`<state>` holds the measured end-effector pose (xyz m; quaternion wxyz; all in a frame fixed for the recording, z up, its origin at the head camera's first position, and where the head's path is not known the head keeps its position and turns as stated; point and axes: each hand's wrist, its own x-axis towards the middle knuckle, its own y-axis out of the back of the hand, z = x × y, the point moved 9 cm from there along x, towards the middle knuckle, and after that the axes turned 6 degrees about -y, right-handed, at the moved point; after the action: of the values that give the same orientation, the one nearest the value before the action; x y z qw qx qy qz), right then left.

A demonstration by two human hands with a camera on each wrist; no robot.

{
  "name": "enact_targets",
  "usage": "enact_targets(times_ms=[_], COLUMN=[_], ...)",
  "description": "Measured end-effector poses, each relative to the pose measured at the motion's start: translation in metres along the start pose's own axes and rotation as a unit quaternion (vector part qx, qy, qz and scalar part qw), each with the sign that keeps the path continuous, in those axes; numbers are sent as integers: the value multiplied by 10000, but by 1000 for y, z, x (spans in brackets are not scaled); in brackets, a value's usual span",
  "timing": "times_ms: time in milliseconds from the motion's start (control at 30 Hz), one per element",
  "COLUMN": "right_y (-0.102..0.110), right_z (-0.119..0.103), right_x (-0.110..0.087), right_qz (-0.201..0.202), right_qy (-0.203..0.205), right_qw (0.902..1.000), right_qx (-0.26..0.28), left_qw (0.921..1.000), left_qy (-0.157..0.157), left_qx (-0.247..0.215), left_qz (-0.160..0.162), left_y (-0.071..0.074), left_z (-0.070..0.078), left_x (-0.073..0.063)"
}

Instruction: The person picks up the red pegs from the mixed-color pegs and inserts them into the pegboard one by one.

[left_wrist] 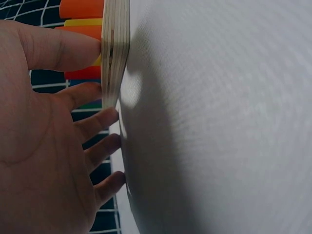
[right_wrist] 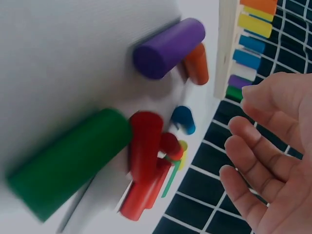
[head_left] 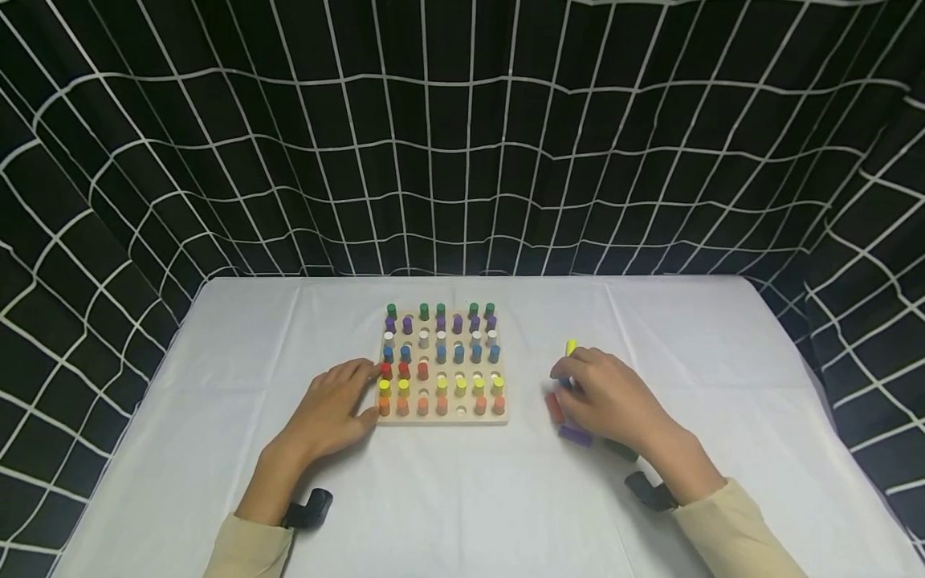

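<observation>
A wooden pegboard (head_left: 442, 421) lies left of the middle of the table, with rows of green, purple, white, blue, red, yellow and orange pegs upright in it. At its left edge my left hand (head_left: 328, 411) rests with spread fingers, the thumb tip touching the board's side in the left wrist view. My right hand (head_left: 614, 397) hovers over loose pegs right of the board, fingers bent loosely with nothing between them. Under and around it lie a purple peg (right_wrist: 168, 48), an orange peg (right_wrist: 197, 66), a green peg (right_wrist: 70, 163), a blue peg (right_wrist: 184, 120) and several red pegs (right_wrist: 146, 144).
A white cloth (head_left: 506, 498) with fold creases covers the table. Beyond the right fingers shows a yellow peg (head_left: 571, 347). Black curtains (head_left: 462, 144) with a white grid hang behind and at both sides.
</observation>
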<state>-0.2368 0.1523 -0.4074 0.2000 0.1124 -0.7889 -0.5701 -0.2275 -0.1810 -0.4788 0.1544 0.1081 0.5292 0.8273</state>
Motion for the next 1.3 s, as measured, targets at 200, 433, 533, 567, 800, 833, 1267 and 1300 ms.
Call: enact_targets(times_ms=[200,433,533,567,800,833,1267,1300], right_y=[3,8,8,7,6,6,-2,-2], right_z=[8,15,19,20,28,29,48,49], right_x=[-9,-18,-21,-22,-30,-30,-37,-37], right_qz=[-28,-10,-58,-86,-197,-204,-440,-447], right_qy=[-96,-88,-149,-183,-309,-316,-714,-743], right_qw=[9999,9999,9996,9995,9990,9990,9957,9955], right_qx=[-85,-137,-213,-241,-261,-250,-384,-391], left_qw=[10000,9999,9999,9999,9999,9999,10000,10000], left_qy=[-3,118,122,118,89,88,39,40], left_qx=[-2,-11,-30,-41,-60,-57,-32,-20], left_qz=[16,-70,-60,-51,-26,-25,-17,-15], left_y=[1,-1,-1,-1,0,0,0,0], left_z=[1,0,0,0,1,1,1,1], left_x=[-1,-1,-1,-1,-1,-1,-1,-1])
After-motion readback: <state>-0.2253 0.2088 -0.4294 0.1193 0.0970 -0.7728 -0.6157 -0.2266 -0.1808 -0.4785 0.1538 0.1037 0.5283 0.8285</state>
